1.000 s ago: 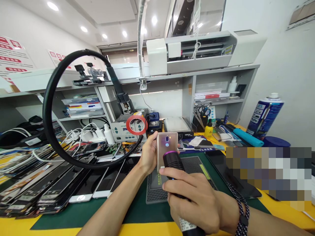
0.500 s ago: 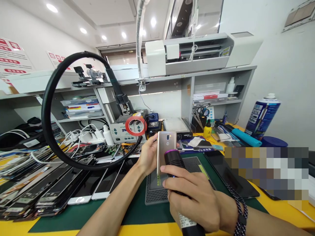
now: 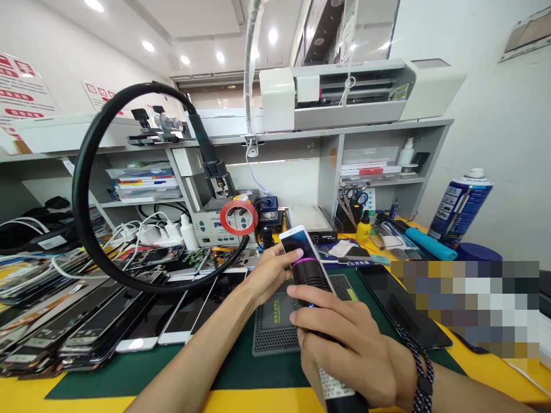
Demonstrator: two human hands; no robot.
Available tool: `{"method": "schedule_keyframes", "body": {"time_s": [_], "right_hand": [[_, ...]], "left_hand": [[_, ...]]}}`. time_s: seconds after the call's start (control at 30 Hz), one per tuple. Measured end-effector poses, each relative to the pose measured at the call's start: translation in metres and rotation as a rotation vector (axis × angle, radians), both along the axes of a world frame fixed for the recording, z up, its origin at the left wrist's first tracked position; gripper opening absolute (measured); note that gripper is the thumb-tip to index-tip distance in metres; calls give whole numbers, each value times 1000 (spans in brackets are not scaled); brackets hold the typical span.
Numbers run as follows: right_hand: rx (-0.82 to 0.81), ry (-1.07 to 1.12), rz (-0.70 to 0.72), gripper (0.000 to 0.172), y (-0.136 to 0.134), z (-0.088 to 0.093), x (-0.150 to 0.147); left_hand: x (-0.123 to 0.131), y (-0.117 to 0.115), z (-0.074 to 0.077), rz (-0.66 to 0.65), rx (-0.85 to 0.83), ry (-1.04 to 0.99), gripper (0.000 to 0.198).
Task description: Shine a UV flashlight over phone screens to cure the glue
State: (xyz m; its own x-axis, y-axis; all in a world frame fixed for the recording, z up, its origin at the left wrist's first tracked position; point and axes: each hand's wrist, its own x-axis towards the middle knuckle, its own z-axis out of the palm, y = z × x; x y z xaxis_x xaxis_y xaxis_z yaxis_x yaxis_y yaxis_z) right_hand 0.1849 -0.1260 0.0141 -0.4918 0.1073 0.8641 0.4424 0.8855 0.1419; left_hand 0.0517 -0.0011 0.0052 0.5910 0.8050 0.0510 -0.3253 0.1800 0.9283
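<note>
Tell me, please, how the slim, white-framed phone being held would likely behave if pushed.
Probably stiff: the phone is one flat slab. Its dark glossy screen looks slippery, perhaps crack-prone. Gripped on one side by the left hand, it might swivel.

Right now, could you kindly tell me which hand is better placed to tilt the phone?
Probably the left hand: it holds the phone, thumb across the front, while the right hand is wrapped around the black flashlight.

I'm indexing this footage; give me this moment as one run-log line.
left hand: holds smartphone, screen toward camera | right hand: grips black flashlight, partly hiding smartphone | mat: grey, perforated
</note>
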Motion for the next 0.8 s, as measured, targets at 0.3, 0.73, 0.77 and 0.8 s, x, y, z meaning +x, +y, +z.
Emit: {"method": "schedule_keyframes", "body": {"time_s": [0.3,0.73,0.77,0.8], "right_hand": [[-52,-35,-58,24,-3,5,8],[-131,-59,-160,16,-8,10,12],[-148,-67,-169,16,-7,9,12],[-150,-67,-169,17,-6,8,12]], "left_hand": [[-3,-4,5,99,174,25,27],[-5,-8,7,64,356,120,25],[-4,-8,6,64,360,124,25],[-4,-7,6,65,364,126,25]]}}
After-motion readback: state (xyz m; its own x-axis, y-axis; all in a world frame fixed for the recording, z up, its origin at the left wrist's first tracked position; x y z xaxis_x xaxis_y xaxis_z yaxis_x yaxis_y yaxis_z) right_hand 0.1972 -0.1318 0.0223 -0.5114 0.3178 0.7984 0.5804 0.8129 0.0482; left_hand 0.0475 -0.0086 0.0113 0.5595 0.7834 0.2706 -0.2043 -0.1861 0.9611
